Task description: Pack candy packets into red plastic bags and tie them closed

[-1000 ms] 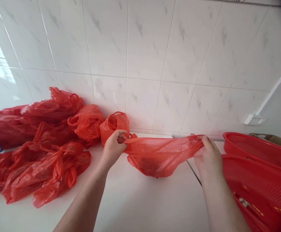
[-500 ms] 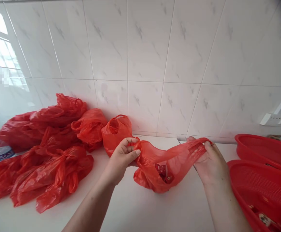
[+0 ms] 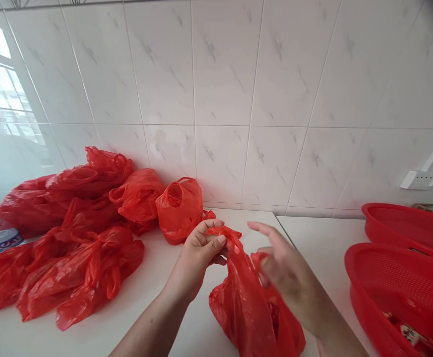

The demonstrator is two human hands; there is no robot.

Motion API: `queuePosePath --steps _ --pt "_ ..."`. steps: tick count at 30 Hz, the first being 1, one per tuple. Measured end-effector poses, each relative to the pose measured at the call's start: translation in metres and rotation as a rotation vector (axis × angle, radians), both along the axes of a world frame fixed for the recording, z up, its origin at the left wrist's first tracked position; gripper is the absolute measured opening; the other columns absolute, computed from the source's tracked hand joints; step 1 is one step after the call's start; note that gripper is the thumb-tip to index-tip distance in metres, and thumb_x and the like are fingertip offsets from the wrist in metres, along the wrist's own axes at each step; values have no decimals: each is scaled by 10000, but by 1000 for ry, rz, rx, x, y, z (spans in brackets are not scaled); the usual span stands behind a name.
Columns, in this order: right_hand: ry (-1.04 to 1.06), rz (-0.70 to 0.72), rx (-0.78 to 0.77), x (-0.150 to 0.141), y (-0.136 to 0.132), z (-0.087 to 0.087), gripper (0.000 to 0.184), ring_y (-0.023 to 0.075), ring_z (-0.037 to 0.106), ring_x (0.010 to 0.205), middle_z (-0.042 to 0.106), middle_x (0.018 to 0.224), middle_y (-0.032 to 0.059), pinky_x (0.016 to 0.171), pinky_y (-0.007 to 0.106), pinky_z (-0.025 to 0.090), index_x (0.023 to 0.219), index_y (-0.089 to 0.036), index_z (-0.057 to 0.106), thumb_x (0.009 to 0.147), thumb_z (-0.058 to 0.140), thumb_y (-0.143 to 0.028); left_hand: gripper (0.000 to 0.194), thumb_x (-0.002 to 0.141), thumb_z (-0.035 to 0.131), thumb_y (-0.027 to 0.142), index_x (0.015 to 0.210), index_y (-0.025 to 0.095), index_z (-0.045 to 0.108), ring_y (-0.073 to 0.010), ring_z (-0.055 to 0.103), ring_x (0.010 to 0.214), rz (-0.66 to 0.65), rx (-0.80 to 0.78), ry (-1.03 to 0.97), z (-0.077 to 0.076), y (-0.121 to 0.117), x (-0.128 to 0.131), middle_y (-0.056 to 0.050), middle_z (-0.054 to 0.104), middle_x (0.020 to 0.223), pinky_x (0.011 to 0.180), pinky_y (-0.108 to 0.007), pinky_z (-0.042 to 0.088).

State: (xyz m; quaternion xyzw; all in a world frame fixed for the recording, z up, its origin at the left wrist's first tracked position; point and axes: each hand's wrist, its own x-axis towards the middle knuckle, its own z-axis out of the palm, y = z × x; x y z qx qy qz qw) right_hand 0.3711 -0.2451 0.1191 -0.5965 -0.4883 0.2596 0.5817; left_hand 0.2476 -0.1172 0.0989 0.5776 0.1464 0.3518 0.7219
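Note:
A thin red plastic bag (image 3: 253, 307) hangs in front of me, its lower part at the counter and the bottom cut off by the view. My left hand (image 3: 205, 248) pinches one top end of it between thumb and fingers. At the bag's other top end is my right hand (image 3: 285, 272), blurred by motion. Its index finger points out to the left, while the thumb and curled fingers close on a red strip of the bag. What lies inside the bag is mostly hidden by the folds.
Several filled red bags (image 3: 78, 248) lie heaped on the left, with another red bag (image 3: 181, 210) upright by the tiled wall. A labelled plastic container (image 3: 0, 240) is at far left. Red baskets (image 3: 357, 263) stand at right, the nearer one holding small packets (image 3: 409, 334).
My hands have come closer together, the right one moving left. The bag, stretched sideways before with small red packets showing, now hangs down lengthwise.

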Motion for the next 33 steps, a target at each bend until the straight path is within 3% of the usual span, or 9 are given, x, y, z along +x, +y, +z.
queuePosePath --steps 4,6,9,12,15,19,24,28,33 --pt "-180 -84 -97 -6 9 -4 254 115 440 513 523 587 -37 474 224 348 915 -240 635 749 663 -430 313 824 621 363 1066 212 494 -106 544 608 30 105 24 3 -3 -1 18 612 672 597 -230 432" --pt "-72 -214 13 -3 10 -2 251 114 442 531 527 599 -21 486 224 367 730 -211 610 800 594 -452 278 830 606 372 1037 209 517 -109 522 618 145 192 51 3 -2 -3 22 583 661 611 -237 430" --pt "189 -314 158 0 5 3 270 129 484 587 555 654 -11 523 230 410 763 -215 620 763 641 -485 305 813 613 406 1053 228 553 -158 565 820 326 352 118 4 -3 -6 -40 622 933 761 -296 452" --pt "260 -258 153 0 0 5 277 129 483 588 547 658 -10 518 231 413 758 -214 618 747 669 -486 659 650 769 401 1239 282 498 -270 454 1192 285 513 160 2 -14 -6 -80 465 1350 989 -388 365" --pt "172 -184 159 0 -1 1 257 131 502 633 574 732 1 550 233 429 776 -214 620 778 652 -470 1025 452 881 338 1357 290 403 -334 377 1271 142 551 197 -4 -28 0 -101 434 1391 1015 -418 347" --pt "120 -98 211 5 0 -2 385 105 417 528 518 612 -13 489 223 375 929 -213 648 828 534 -567 284 768 647 415 962 208 646 -221 593 819 24 390 230 -12 -32 11 -53 640 856 734 -327 466" --pt "253 -110 138 3 3 5 501 110 373 473 423 512 -42 444 224 311 1142 -206 615 872 425 -583 302 817 574 475 883 181 600 -147 562 664 33 -24 64 -11 -19 12 -20 582 733 631 -267 459" --pt "187 -20 -58 -2 12 3 541 108 437 515 462 572 -57 477 220 351 1236 -249 550 778 613 -530 256 842 548 403 786 163 616 -139 538 637 -37 151 126 -13 -19 15 -18 557 668 628 -263 448" --pt "69 -73 -34 14 31 -11 353 98 397 516 440 546 -39 481 221 328 743 -174 638 798 590 -519 276 819 576 306 1081 219 577 -176 567 797 76 373 265 -18 -20 19 -23 596 842 770 -327 467"
